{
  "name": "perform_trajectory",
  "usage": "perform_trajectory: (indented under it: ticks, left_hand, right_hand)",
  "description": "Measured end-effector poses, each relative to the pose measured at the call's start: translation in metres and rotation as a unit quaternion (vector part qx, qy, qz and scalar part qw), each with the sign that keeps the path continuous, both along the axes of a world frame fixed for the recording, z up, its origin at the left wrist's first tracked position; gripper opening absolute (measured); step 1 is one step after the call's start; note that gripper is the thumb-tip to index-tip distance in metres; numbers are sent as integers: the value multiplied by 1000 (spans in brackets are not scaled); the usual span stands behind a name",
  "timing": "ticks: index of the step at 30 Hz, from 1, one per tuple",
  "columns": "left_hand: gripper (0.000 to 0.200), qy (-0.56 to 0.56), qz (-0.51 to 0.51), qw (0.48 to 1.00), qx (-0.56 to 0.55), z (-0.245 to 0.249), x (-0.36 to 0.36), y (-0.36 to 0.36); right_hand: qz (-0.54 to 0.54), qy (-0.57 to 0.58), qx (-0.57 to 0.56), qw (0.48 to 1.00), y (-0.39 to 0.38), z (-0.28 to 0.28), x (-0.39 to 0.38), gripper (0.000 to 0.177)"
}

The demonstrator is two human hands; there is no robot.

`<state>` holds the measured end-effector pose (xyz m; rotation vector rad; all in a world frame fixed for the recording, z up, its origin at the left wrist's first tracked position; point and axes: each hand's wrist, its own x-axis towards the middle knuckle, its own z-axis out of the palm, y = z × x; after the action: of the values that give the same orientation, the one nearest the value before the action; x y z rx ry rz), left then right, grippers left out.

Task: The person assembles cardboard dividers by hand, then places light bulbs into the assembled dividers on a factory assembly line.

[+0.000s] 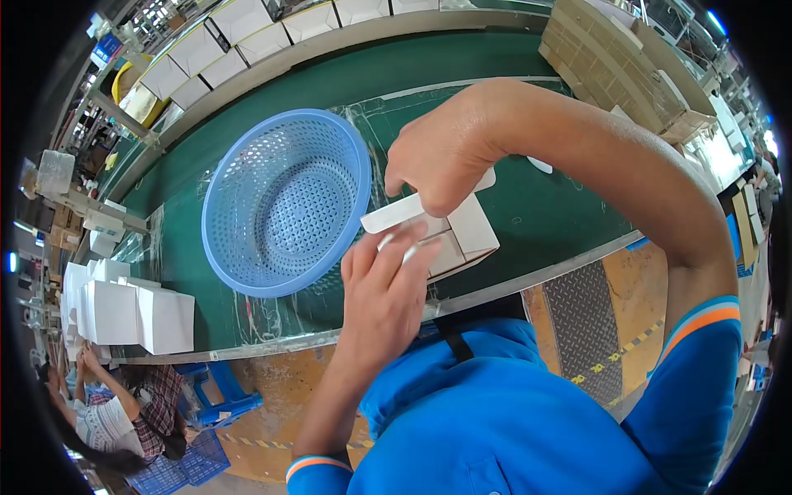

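Observation:
A white cardboard box [474, 225] stands near the front edge of the green bench, in front of my body. A long narrow white flap [392, 214] extends across its top. My right hand [445, 157] comes over from above with curled fingers and appears to grip this flap; its fingertips are partly hidden. My left hand [384, 285] lies against the near left side of the box, its fingers extended and slightly apart. Small white patches show at those fingers, too blurred to identify. Left of both hands sits a round blue perforated plastic basket [285, 206], with nothing inside.
Several white boxes [111, 312] are stacked at the bench's left end, where another person [124, 404] works. A large brown carton [615, 62] stands at the back right. White boxes [247, 21] line the far side beyond a raised bench edge.

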<state>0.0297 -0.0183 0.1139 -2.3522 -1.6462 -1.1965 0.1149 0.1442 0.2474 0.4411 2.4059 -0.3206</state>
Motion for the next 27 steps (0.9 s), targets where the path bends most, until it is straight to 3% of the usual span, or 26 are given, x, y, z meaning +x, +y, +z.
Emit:
perform_trajectory:
  ticks: [2,8,10,12,14,16,17,19,23,25,27]
  left_hand:
    - [29,47,43,996,-54,1,2,14]
    - [43,130,15,985,-108,18,-14,21]
    - [43,153,-15,979,-133,24,-25,21]
    - [45,144,-25,978,-149,30,-29,21]
    - [50,185,-57,970,-146,33,-34,22]
    - [52,219,-87,959,-156,38,-38,25]
    - [54,256,-115,945,-169,40,-39,25]
    - [56,293,-131,930,-177,51,-39,27]
    - [54,361,-164,901,-177,58,-41,40]
    - [48,363,-164,904,-153,57,-40,45]
    - [43,364,-157,908,-134,55,-42,46]
  right_hand:
    - [-5,15,2,1000,1,-3,2,45]
    - [-43,61,8,997,9,-7,6,44]
    - [26,279,137,950,8,-7,23,35]
    - [77,448,205,867,-10,2,52,23]
    - [116,487,19,865,-45,-16,83,14]
    - [110,383,-59,915,-66,-52,104,17]
    - [107,381,-61,916,-61,-69,105,17]
    - [46,476,84,874,-50,-91,105,7]
    - [123,436,134,881,-39,-88,106,9]
    - [160,374,168,898,-33,-83,107,17]
    - [182,383,181,887,-30,-83,108,16]
